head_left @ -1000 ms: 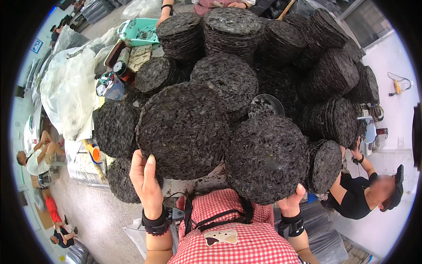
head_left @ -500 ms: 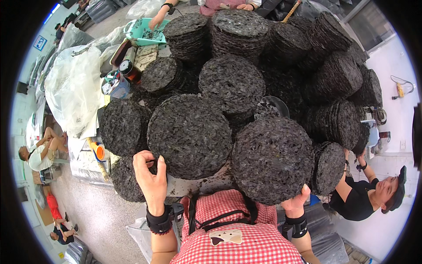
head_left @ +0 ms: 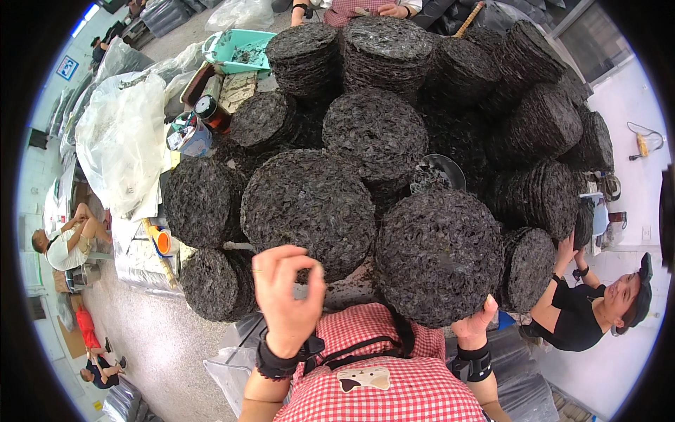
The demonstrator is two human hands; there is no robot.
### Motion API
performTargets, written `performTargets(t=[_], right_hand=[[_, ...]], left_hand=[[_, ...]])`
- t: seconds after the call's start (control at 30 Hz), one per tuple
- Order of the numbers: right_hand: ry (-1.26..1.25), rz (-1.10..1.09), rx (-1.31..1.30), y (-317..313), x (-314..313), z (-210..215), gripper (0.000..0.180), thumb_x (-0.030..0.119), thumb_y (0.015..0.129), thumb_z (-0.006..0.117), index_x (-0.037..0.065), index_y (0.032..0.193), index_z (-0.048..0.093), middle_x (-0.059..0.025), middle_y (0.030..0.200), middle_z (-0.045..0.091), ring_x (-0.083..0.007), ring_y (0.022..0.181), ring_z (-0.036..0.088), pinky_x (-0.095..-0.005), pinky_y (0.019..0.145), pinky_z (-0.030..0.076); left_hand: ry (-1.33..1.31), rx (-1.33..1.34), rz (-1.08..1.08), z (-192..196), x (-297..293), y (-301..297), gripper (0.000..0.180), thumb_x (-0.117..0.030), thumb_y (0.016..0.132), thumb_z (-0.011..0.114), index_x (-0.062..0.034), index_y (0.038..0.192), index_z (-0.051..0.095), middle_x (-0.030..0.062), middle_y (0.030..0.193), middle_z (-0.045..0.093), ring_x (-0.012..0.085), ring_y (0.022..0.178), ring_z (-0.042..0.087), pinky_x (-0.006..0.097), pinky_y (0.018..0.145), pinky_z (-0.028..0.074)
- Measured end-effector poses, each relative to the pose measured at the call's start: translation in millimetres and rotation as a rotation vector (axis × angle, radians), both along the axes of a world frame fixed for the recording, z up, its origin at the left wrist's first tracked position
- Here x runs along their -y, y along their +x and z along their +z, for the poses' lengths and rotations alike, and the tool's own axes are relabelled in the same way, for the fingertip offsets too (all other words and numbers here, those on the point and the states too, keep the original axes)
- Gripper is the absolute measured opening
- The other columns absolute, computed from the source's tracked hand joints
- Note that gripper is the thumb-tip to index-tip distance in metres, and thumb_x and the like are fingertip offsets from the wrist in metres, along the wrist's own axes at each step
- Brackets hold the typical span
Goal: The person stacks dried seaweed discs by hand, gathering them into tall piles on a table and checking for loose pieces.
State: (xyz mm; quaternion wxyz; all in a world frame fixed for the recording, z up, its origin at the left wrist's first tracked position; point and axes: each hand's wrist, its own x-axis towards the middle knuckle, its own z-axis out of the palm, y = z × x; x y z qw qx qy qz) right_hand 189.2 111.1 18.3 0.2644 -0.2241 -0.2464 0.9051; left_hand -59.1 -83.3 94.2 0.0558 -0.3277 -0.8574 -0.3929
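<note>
My right hand (head_left: 474,325) grips the near right edge of a round, dark dried seaweed sheet (head_left: 439,257), thumb on top and fingers hidden underneath. In front of my apron, my left hand (head_left: 288,292) is raised with thumb and fingers curled into a pinch; whatever may be between them is too small or hidden. Just beyond it lies a larger stack of round seaweed sheets (head_left: 308,211), partly covered by my fingers. Another stack (head_left: 218,285) leans at the left, beside my left hand.
Many stacks (head_left: 387,53) of round seaweed crowd the table. A metal dish (head_left: 437,174) of flakes, a turquoise basin (head_left: 239,50), a tool cup (head_left: 188,135), a dark jar (head_left: 209,112) and an orange tape roll (head_left: 164,243) stand among them. Co-workers are at the far side and right.
My left hand has left the big stack's edge and moved right, toward my body. The right hand keeps its hold. Across the table, a co-worker's hand has withdrawn from the turquoise basin.
</note>
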Motion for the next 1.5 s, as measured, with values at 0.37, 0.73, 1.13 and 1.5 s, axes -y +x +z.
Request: performTargets(t=[0.37, 0.73, 1.13, 1.5], right_hand=[[-0.012, -0.051, 0.011, 8.5, 0.2, -3.4, 0.063, 0.041, 0.082, 0.063, 0.006, 0.132, 0.048, -0.0095, 0.130, 0.055, -0.0290, 0.118, 0.054, -0.0450, 0.101, 0.043], [-0.042, -0.046, 0.103, 11.0, 0.8, -6.0, 0.071, 0.047, 0.077, 0.062, 0.007, 0.134, 0.046, -0.0100, 0.131, 0.054, -0.0302, 0.118, 0.052, -0.0469, 0.101, 0.042], [-0.114, -0.070, -0.024, 25.7, 4.3, -3.6, 0.067, 0.041, 0.080, 0.061, 0.005, 0.134, 0.045, -0.0119, 0.133, 0.052, -0.0315, 0.120, 0.051, -0.0484, 0.103, 0.039], [-0.259, -0.082, -0.164, 55.6, 5.6, -16.0, 0.062, 0.035, 0.080, 0.062, 0.001, 0.130, 0.048, -0.0145, 0.131, 0.054, -0.0323, 0.120, 0.052, -0.0486, 0.105, 0.038]], left_hand=[[-0.433, 0.000, -0.148, -19.5, -17.8, 19.7, 0.079, -0.016, 0.064, 0.081, -0.0073, 0.134, 0.046, 0.0171, 0.142, 0.036, 0.0365, 0.135, 0.030, 0.051, 0.110, 0.025], [-0.542, -0.338, -0.168, -83.0, 12.1, 17.0, 0.077, -0.002, 0.058, 0.068, -0.0067, 0.133, 0.048, 0.0171, 0.142, 0.037, 0.0345, 0.136, 0.031, 0.050, 0.112, 0.023], [-0.652, -0.281, -0.217, -39.0, 20.3, -13.9, 0.077, -0.001, 0.057, 0.073, -0.0050, 0.130, 0.047, 0.0131, 0.144, 0.037, 0.0323, 0.138, 0.029, 0.051, 0.115, 0.018], [-0.050, -0.147, -0.461, -23.9, -13.4, 43.2, 0.037, 0.001, 0.068, 0.072, -0.0033, 0.103, 0.063, 0.0134, 0.113, 0.060, 0.0339, 0.112, 0.056, 0.044, 0.093, 0.045]])
